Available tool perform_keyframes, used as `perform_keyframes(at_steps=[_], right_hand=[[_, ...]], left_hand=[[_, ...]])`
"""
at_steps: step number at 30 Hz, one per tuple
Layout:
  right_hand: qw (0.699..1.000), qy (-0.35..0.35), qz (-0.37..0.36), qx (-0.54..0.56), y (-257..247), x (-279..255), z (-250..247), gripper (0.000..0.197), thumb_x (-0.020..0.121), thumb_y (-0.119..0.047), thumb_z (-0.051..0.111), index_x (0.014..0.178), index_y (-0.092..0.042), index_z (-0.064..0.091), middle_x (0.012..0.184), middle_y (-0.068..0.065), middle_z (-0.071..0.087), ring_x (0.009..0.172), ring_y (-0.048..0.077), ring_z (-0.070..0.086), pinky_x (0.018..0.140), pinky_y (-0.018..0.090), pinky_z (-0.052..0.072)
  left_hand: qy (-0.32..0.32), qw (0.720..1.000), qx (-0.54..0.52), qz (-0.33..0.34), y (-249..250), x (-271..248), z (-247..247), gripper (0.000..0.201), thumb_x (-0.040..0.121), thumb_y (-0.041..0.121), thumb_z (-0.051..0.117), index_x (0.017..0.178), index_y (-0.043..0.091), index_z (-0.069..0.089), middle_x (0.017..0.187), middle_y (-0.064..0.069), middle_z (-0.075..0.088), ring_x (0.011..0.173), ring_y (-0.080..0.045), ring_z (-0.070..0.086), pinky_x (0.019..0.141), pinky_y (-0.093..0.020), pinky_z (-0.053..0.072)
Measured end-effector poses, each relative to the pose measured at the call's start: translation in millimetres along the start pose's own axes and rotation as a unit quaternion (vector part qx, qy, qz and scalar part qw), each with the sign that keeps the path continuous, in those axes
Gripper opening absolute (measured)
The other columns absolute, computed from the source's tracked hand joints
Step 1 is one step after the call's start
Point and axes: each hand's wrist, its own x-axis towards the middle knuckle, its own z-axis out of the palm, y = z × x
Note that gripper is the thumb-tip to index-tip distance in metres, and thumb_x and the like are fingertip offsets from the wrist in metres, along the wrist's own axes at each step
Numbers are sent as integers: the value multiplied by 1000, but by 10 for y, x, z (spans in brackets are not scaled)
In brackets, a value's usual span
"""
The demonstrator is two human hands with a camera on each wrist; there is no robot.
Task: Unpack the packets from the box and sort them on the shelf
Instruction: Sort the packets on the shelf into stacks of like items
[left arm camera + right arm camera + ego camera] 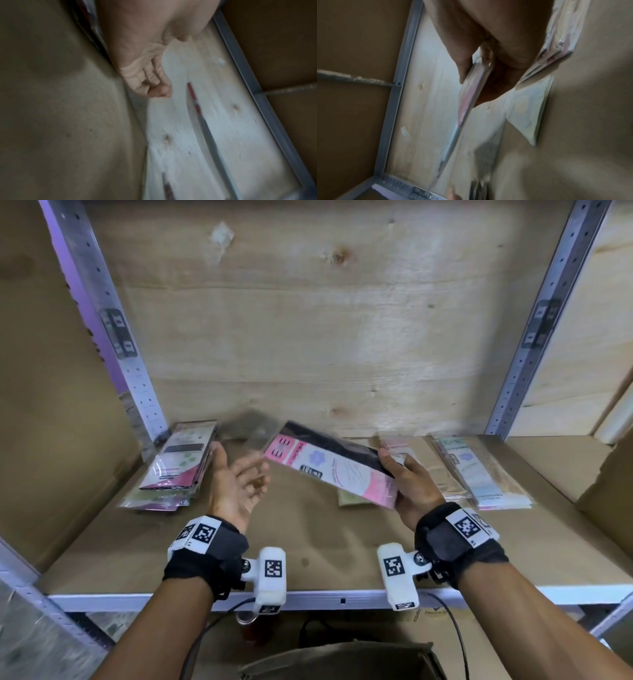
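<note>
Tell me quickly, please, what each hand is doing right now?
Left hand: open, palm up, holding nothing.
Right hand: gripping a pink packet.

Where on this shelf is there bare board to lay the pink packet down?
Bare board runs along the shelf front edge and between the left stack and the green packet. The right side is crowded with the pale blue stack. The right hand holds the pink packet.

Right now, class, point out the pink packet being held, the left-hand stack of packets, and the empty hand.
pink packet [337, 470]: head view, white label middle.
left stack [180, 463]: head view, top packet's face.
left hand [236, 484]: head view, palm.
</note>
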Motion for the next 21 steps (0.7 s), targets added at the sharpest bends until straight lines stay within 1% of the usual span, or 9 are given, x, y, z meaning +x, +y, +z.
perform_keyframes(at_steps=[3,6,9,11,13,15,17,19,21], right_hand=[[998,-51,17,26,13,9,-10,34,94,-21,64,116,4,57,123,26,65,94,31,66,75,39,58],[996,-68,32,43,40,11,26,27,88,-11,71,106,-12,52,112,23,66,88,28,69,81,38,58],[995,-96,33,15,105,-46,125,33,82,0,73,110,-7,56,107,23,68,87,32,69,76,41,58],[993,-116,35,-11,164,-93,208,33,83,2,72,111,-3,57,104,23,69,86,32,69,69,40,58],[991,-123,33,-40,201,-134,274,25,88,-10,72,108,-6,56,106,23,70,80,30,70,60,35,57],[989,-105,17,-106,209,-140,306,33,96,-38,62,108,-8,58,99,18,71,63,25,65,50,29,50],[978,-71,-25,-194,234,-114,331,47,99,-57,42,108,-14,61,77,5,66,49,17,54,44,22,39],[957,-28,-86,-276,282,-74,350,54,100,-59,31,105,-15,63,78,0,63,59,15,55,51,23,38],[939,-8,-143,-313,315,-46,373,55,103,-53,30,99,-9,62,87,4,67,74,22,61,62,28,44]], left_hand=[[-59,992,106,-40,-103,-85,129,77,91,74,33,111,9,69,101,-15,73,73,-24,68,68,-32,56],[-122,972,195,-54,-209,-202,298,72,92,73,37,109,10,68,98,-16,76,74,-27,74,64,-32,60],[-119,954,275,3,-345,-293,467,56,100,61,33,108,15,63,87,-15,76,62,-26,69,52,-29,58],[-77,948,304,58,-402,-325,525,48,104,51,33,113,13,62,88,-16,75,55,-24,63,43,-27,50],[-17,935,338,105,-430,-311,526,45,105,44,33,113,12,63,101,-13,73,68,-24,67,53,-31,55],[17,915,373,152,-448,-292,523,46,105,44,32,108,13,66,108,-9,71,86,-25,67,71,-31,56],[24,900,394,183,-475,-287,549,47,104,48,31,100,18,67,99,0,70,77,-14,63,60,-11,46],[17,900,393,189,-503,-300,586,48,102,54,29,101,27,69,88,9,65,69,1,58,51,-2,40],[23,908,371,193,-537,-285,592,48,102,54,30,104,29,70,91,10,66,69,5,58,51,2,39]])
